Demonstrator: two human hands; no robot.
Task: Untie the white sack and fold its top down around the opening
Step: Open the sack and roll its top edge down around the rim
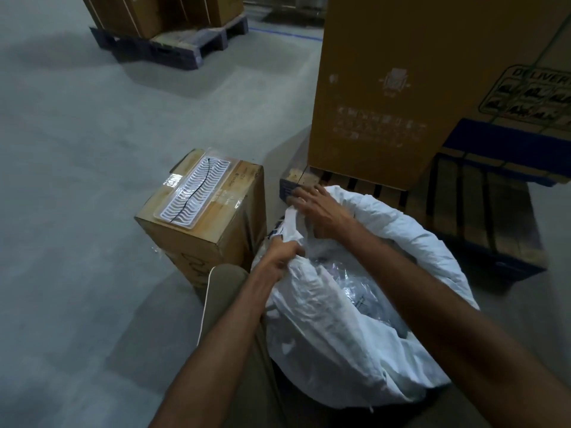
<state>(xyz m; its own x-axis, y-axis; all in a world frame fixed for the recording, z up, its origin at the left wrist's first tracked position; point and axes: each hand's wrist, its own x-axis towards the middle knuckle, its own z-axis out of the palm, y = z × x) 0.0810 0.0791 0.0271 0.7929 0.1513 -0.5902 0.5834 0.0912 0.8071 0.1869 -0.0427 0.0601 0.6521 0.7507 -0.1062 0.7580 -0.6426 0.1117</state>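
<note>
The white sack (355,304) is stood on the concrete floor just beside a taped carton (200,211), its mouth already open and partly rolled. Its raised edge is gripped in the left hand (282,253); the right hand (321,211), fingers spread, is pressed on the far rim. If pulled unevenly, the fold could spring back. The clear-wrapped contents are hard to make out.
</note>
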